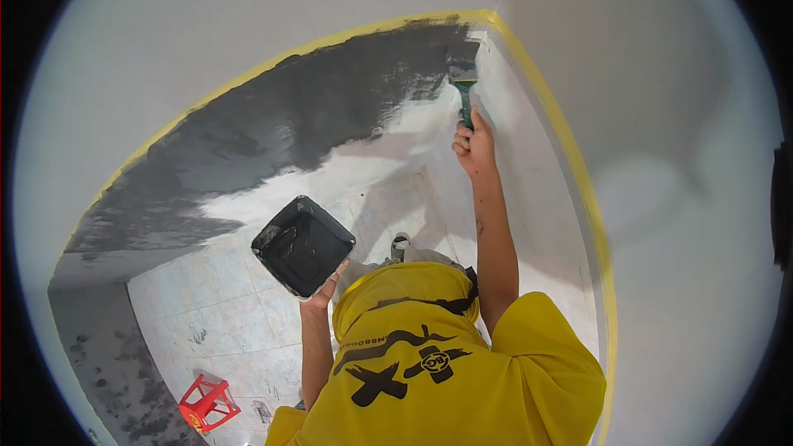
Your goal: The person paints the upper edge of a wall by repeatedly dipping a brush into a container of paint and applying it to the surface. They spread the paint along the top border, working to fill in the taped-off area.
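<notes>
My right hand (473, 144) is raised and wrapped round the green handle of a putty knife (465, 92). The knife's wide blade lies against the wall near the top corner, at the right end of a dark grey coated band (289, 120). Lower and to the left, my left hand (325, 291) holds a black square tray (304, 246) from beneath, by its lower right edge. Dark material is smeared inside the tray and lighter residue marks its rim. The left fingers are partly hidden under the tray.
Yellow tape (273, 62) runs along the wall's upper edge and down the right side. A red plastic stool (208, 403) stands on the tiled floor (223, 314) at the lower left. Dark patches mark the grey wall (124, 363) at the far left.
</notes>
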`<action>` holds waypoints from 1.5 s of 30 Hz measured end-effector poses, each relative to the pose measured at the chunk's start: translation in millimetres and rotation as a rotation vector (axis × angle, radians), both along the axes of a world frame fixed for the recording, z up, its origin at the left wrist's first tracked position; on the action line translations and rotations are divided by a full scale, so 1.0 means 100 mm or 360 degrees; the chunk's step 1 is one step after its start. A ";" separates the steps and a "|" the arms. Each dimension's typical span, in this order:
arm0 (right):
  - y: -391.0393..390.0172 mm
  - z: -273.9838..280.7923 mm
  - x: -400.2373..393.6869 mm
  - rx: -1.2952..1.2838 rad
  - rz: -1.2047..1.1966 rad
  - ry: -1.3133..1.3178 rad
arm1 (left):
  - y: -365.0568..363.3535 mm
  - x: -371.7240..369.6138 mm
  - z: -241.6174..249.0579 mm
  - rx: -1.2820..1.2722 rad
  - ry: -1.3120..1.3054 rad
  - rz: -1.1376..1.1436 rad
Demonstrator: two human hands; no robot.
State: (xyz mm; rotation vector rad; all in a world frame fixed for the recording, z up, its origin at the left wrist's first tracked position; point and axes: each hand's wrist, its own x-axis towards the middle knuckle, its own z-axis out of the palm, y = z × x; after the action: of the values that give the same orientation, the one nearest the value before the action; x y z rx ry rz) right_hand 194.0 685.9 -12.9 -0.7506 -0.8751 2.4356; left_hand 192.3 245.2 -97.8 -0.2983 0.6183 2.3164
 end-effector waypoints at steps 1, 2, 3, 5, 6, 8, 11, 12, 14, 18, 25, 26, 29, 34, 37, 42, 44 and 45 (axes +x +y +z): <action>0.03 -0.16 -0.03 -0.0022 0.0039 -0.0006 | 0.00 0.00 -0.02 0.0011 0.0008 -0.0002; 0.04 -0.29 -0.02 -0.0041 0.0037 -0.0091 | 0.01 0.02 -0.02 0.0021 -0.0015 0.0007; 0.06 -0.41 -0.02 -0.0056 0.0042 -0.0171 | 0.01 0.03 -0.03 0.0033 -0.0032 0.0025; 0.09 -0.72 0.01 -0.0131 0.0074 -0.0331 | 0.02 0.03 -0.05 0.0003 -0.0125 0.0070; 0.08 -0.90 0.06 -0.0189 0.0124 -0.0417 | 0.01 0.06 -0.11 -0.0039 -0.0205 0.0120; 0.02 -1.22 0.14 -0.0136 0.0143 -0.0675 | -0.05 0.11 -0.27 0.0254 -0.0430 0.0258; -0.08 -1.59 0.27 0.0085 0.0365 -0.0857 | 0.19 0.06 0.26 0.0437 -0.0239 0.0384; -0.06 -1.74 0.33 -0.0017 0.0389 -0.0841 | 0.23 0.05 0.38 0.0429 -0.0181 0.0469; -0.07 -1.96 0.31 -0.0238 0.0524 -0.0798 | 0.23 0.05 0.50 0.0386 -0.0161 0.0626; -0.37 -1.73 0.13 0.0160 0.0826 -0.0964 | 0.07 0.11 0.43 0.0279 -0.0152 0.0837; -1.11 -0.37 -0.32 0.0902 0.1254 -0.0477 | -0.38 0.31 0.18 0.0291 0.0143 0.1132; -1.12 -0.26 -0.35 0.0979 0.1335 -0.0381 | -0.40 0.30 0.28 0.0200 0.0178 0.1173; -1.44 0.39 -0.42 0.1187 0.1534 -0.0183 | -0.53 0.20 0.39 -0.0052 0.0325 0.1252; -1.75 0.97 -0.40 0.1853 0.1752 0.0675 | -0.50 0.28 0.57 -0.0219 0.0435 0.1252; -1.92 1.17 -0.37 0.2219 0.1729 0.0913 | -0.41 0.28 0.56 -0.0140 0.0442 0.1206; -2.05 1.12 -0.31 0.2469 0.1664 0.0842 | -0.26 0.27 0.61 -0.0124 0.0281 0.1161; -2.03 1.09 -0.30 0.2523 0.1714 0.0786 | -0.16 0.26 0.72 -0.0168 0.0206 0.1146; -2.03 1.07 -0.29 0.2546 0.1736 0.0759 | -0.11 0.26 0.80 -0.0219 0.0185 0.1138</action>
State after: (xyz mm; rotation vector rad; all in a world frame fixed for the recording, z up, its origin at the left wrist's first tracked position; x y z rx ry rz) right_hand 165.1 483.0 94.6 1.0445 -2.7243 1.3571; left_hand 218.1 234.0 -18.3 -0.5169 0.8294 2.9934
